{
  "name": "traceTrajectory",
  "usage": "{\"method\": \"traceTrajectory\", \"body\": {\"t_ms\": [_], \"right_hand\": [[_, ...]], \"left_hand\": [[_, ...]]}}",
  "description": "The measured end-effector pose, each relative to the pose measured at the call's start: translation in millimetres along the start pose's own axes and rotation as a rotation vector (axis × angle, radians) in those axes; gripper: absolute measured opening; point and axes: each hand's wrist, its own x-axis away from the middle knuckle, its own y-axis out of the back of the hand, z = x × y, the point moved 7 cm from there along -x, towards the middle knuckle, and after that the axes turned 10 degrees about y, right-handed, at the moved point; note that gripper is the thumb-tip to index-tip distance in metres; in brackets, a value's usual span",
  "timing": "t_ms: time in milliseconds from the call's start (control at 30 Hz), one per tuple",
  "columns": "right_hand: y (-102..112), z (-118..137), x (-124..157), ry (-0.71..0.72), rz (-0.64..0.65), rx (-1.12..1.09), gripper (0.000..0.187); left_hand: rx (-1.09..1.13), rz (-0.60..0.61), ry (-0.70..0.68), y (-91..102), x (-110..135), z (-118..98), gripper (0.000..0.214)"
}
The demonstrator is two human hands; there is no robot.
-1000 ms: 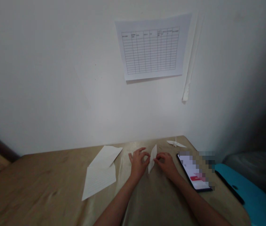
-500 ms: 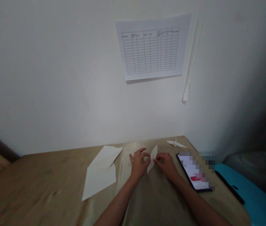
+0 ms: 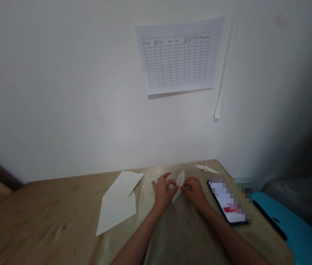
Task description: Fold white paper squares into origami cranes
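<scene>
A narrow white folded paper, pointed at both ends, stands between my hands above the table. My left hand pinches its left side between thumb and index finger, the other fingers raised and spread. From the right, my right hand pinches the same paper near its middle with thumb and fingertips. The fingertips of both hands nearly meet there and hide part of it. Beyond my right hand lies a small white folded paper figure with thin wing-like points, resembling a crane.
Left of my hands, lined paper sheets lie partly overlapped on the brown-covered table. A phone with a lit screen rests at the right, near a blue chair back. Behind the table, a printed chart hangs on the wall.
Both thumbs have moved slightly inward, closer together over the middle of the folded paper. Everything else stays where it was.
</scene>
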Motion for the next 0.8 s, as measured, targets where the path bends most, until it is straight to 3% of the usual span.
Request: {"method": "traceTrajectory", "body": {"t_ms": [367, 800], "right_hand": [[-0.3, 2.3, 2.0, 0.027, -0.067, -0.019, 0.014], [-0.2, 0.3, 1.7, -0.015, -0.043, -0.004, 0.012]], "left_hand": [[-0.041, -0.073, -0.07, 1.5, 5.3, -3.8, 0.005], [-0.091, -0.039, -0.107, -2.1, 8.2, -9.7, 0.005]]}}
